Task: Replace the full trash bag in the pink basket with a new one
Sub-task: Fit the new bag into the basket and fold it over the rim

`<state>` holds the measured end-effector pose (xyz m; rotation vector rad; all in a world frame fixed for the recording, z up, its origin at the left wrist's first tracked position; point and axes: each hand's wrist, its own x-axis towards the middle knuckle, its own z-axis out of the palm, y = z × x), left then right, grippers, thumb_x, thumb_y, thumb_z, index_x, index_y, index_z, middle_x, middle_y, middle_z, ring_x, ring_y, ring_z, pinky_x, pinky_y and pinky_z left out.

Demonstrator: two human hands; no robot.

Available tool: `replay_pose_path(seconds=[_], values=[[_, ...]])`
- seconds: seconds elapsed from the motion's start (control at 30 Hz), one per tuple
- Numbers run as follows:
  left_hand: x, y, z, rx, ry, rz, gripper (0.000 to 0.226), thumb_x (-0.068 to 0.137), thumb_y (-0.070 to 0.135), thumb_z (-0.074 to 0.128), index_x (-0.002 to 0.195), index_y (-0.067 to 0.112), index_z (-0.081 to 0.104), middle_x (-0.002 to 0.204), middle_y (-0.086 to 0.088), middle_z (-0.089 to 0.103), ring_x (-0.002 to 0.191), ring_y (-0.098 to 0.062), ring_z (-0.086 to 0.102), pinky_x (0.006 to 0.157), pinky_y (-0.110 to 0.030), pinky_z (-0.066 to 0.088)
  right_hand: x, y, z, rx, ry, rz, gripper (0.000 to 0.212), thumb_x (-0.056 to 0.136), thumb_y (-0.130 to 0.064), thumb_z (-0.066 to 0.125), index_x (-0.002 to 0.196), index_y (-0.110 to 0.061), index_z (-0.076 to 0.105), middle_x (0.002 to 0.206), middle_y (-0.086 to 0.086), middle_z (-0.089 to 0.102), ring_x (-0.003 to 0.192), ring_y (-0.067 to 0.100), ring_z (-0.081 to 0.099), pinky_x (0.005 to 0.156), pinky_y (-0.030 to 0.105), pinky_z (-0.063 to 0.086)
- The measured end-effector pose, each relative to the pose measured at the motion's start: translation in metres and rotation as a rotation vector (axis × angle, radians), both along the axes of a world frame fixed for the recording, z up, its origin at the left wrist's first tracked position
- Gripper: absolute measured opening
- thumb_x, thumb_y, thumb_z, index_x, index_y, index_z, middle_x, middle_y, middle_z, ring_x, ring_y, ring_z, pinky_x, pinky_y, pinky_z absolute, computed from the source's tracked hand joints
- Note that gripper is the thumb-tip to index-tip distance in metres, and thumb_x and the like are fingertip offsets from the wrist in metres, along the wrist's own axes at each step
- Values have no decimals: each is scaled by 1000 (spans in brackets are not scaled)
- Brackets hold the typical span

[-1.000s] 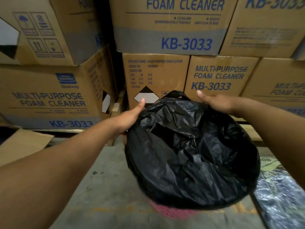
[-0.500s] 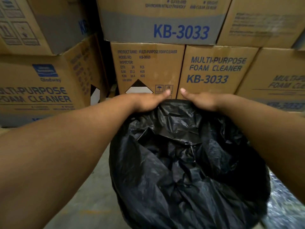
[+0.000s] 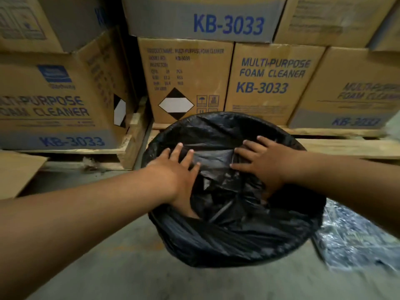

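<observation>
With the black bag point(image 3: 233, 234) draped over the rim of the basket — itself hidden beneath the plastic — on the floor point(image 3: 108, 267) before the stacked boxes point(image 3: 270, 83), the left hand point(image 3: 175, 169) and right hand point(image 3: 264, 163) press flat, fingers spread and gripping nothing, so the liner is best pushed down evenly — without pulling the rim loose.

Two hands, left point(image 3: 177, 169) and right point(image 3: 263, 162), press on one black trash bag point(image 3: 233, 230). Seven cardboard boxes point(image 3: 272, 83) are stacked behind on two wooden pallets point(image 3: 337, 144).
</observation>
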<state>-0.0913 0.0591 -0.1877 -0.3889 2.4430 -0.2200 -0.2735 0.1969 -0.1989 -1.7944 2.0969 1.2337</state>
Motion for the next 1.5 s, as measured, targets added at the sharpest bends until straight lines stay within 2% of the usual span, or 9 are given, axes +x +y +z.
replay_pose_path(seconds=[0.07,0.23,0.43,0.6,0.73,1.1,1.23,1.37,1.5], values=[[-5,0,-7,-89,-113,5,134,66,88,57,156,20,-14,164,-12,-21,147,-41,-22,121,-54,-4,1,0,-5,46,-4,-71,110,72,-73,61,154,-37,0,164,8,-7,150,35,-5,118,55,2],[-14,16,22,-16,121,-61,121,53,98,50,151,29,32,149,-1,47,136,-31,43,108,-55,34,12,7,37,-213,-105,-42,70,79,-69,54,142,-43,38,145,-2,44,131,28,44,104,45,39],[-6,26,3,-86,-422,124,115,63,96,40,157,32,17,165,0,17,151,-37,1,105,-75,-18,25,39,16,246,159,-336,85,79,-77,42,152,-39,18,165,-5,5,145,41,-23,100,75,-19],[0,30,19,59,-45,7,122,50,101,45,151,32,36,152,5,44,141,-30,38,114,-64,18,31,36,42,-67,-90,-192,88,67,-89,44,139,-40,43,144,-4,49,138,27,37,114,61,16],[14,24,20,302,-29,-26,87,69,83,60,142,37,50,147,8,50,130,-20,48,104,-32,37,51,49,40,87,-115,-199,90,63,-91,43,141,-47,39,154,-5,34,145,30,18,113,68,8],[9,24,9,209,-256,133,102,56,90,62,139,32,52,133,7,58,119,-24,55,108,-44,38,57,49,48,215,-160,-325,76,75,-80,49,140,-39,46,140,-7,52,130,24,44,115,50,23],[6,32,34,163,87,24,106,63,94,47,145,27,45,141,3,55,125,-24,54,102,-40,44,46,39,57,-37,-270,-337,86,70,-74,63,144,-34,43,136,-4,57,121,23,54,98,32,43],[29,47,39,636,119,-89,90,70,92,40,147,47,38,151,16,44,136,-10,43,108,-30,34,33,26,36,-144,-203,-228,101,64,-83,58,150,-46,20,155,1,32,138,30,36,105,46,40],[47,55,38,550,177,-351,93,66,90,51,146,44,39,130,21,60,102,0,56,81,-19,44,36,10,7,-81,-163,-171,107,66,-83,57,150,-49,-2,164,0,-9,149,32,2,112,56,24]])
